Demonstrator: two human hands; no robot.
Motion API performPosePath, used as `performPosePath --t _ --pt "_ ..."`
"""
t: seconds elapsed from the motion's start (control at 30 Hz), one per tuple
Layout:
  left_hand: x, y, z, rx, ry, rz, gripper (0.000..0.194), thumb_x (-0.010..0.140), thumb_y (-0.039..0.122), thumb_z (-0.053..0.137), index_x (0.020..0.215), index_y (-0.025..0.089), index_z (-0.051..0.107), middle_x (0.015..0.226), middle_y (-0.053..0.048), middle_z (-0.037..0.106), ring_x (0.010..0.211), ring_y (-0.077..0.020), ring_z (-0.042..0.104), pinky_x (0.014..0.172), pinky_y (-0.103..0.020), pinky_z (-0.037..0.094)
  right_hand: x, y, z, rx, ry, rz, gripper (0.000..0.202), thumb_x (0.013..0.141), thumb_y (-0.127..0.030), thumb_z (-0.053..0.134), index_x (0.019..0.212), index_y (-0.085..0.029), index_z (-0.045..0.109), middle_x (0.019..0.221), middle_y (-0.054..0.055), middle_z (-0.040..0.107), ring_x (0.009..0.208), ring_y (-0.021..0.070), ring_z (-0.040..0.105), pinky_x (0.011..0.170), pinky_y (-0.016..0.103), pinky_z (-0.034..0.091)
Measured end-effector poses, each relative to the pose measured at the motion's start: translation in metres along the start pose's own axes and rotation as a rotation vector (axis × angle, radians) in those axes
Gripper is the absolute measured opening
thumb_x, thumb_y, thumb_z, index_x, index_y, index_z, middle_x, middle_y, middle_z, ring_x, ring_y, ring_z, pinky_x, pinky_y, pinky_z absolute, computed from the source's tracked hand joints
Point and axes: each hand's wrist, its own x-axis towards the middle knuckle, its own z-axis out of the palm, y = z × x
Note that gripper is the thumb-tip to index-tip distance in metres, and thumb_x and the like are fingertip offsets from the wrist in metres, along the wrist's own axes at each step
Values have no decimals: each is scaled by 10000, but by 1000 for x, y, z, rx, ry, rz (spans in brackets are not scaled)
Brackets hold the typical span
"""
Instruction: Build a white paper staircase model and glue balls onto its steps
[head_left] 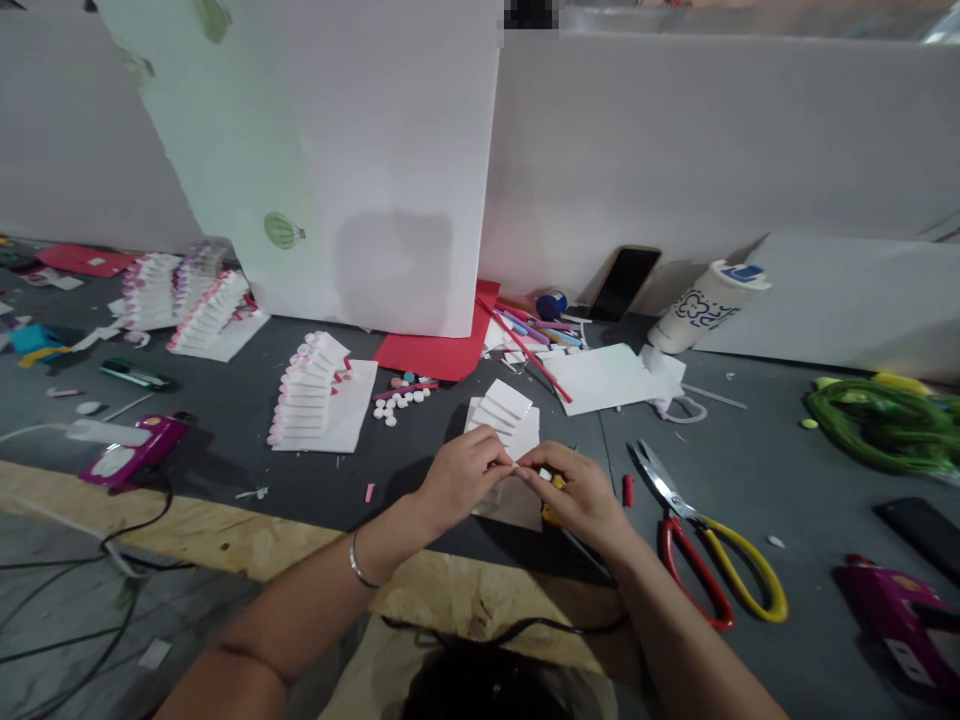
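My left hand [474,466] and my right hand [574,492] meet at the fingertips, both closed in a pinch. Between them is something small and pale that I cannot make out. Just beyond and beneath my fingers lies a white card piece [504,408] with overlapping strips, set on a white base sheet [517,508] and partly hidden by my hands. A yellow tool [553,500] shows in part under my right hand; its kind is hidden. Farther left stands a similar stepped white piece [309,395] edged with pink discs. Several white round pieces [397,402] lie between the two.
Large scissors [701,540] with red and yellow handles lie open at right. A cup [705,305] and a phone [626,283] stand by the back panel. Purple power strips [135,450] sit at both sides. Green cord [885,425] lies far right. A tall white board [390,170] rises behind.
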Motion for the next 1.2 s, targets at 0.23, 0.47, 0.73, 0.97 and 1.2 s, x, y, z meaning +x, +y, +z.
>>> performPosePath --t 0.23,0.47,0.73,0.97,1.2 --pt "-1 -1 1 145 -29 160 271 971 289 485 762 166 606 757 -22 578 723 -144 561 663 -246 447 0 2 -1 22 -46 52 194 908 -356 591 794 -228 681 724 11 690 669 166 628 654 267 499" --pt "0 -1 3 92 18 155 266 965 294 501 790 157 648 754 -26 596 724 -137 582 674 -240 476 0 3 3 -30 25 44 163 888 -285 578 771 -219 671 712 11 687 648 152 620 610 242 473" --pt "0 5 7 -189 139 -46 111 885 233 603 814 180 671 793 -27 610 747 -133 602 584 -203 486 0 1 6 -4 143 94 176 879 -302 583 749 -214 664 677 1 684 615 145 614 588 234 474" --pt "1 7 13 -233 237 -138 87 805 137 632 731 173 603 758 -5 582 713 -117 579 560 -182 468 -1 -1 8 1 162 84 155 864 -335 632 784 -214 687 689 7 691 584 140 599 541 232 468" --pt "-1 1 16 -100 261 -80 103 819 141 622 728 178 589 751 6 564 690 -110 565 582 -193 463 -3 -6 12 -41 163 75 124 867 -296 612 817 -209 686 709 12 692 589 135 597 545 227 475"
